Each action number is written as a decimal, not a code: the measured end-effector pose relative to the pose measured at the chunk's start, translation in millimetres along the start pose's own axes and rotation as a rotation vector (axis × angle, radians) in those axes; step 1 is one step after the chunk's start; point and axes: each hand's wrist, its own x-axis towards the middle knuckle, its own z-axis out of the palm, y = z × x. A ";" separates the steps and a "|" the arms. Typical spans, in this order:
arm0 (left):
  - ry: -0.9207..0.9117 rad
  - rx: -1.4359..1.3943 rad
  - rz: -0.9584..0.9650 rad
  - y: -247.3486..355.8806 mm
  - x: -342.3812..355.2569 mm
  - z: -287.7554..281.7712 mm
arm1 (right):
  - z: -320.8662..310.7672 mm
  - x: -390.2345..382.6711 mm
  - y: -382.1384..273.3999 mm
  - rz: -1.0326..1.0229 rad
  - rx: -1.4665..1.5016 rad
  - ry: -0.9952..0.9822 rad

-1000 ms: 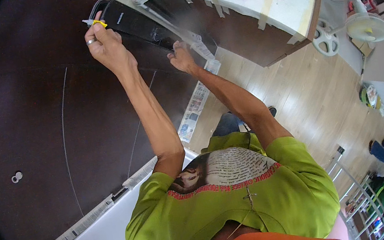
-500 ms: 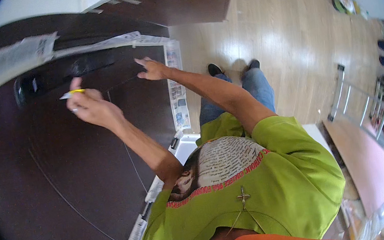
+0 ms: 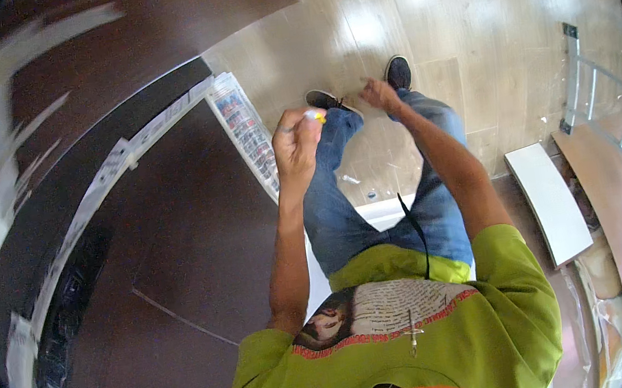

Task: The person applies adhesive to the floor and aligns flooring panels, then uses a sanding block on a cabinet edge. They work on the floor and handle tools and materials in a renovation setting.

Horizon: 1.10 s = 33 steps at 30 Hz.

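My left hand (image 3: 295, 143) is raised in front of me, closed on a small tube (image 3: 316, 117) with white and yellow parts, most of it hidden by my fingers. My right hand (image 3: 382, 95) is held out above the floor near my shoes, blurred, its fingers partly bent and apart, with nothing visible in them. To my left is a dark brown panel (image 3: 164, 213), edged with newspaper and tape (image 3: 241, 125). A long black glossy piece (image 3: 68, 320) lies along its far left side.
A brown cabinet (image 3: 131, 21) with tape strips stands at the upper left. Pale wood flooring (image 3: 461, 17) spreads ahead, with my shoes (image 3: 397, 71) on it. At the right are a metal ladder-like frame (image 3: 578, 72), a white board (image 3: 548, 202) and a pinkish board (image 3: 619, 208).
My view has swung away from the dark panel toward the floor. Both hands have left the black piece; the left still holds the tube, and my legs now show fully.
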 end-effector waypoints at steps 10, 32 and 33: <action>-0.132 0.117 0.093 -178.8 154.4 9.3 | 10.0 297.5 28.0 -0.343 0.101 0.306; 0.154 0.187 0.650 -205.8 179.5 -39.3 | 41.4 411.2 -5.0 -0.607 0.115 0.382; 0.160 0.178 0.652 -205.5 179.7 -40.7 | 38.9 413.4 -2.7 -0.576 0.215 0.352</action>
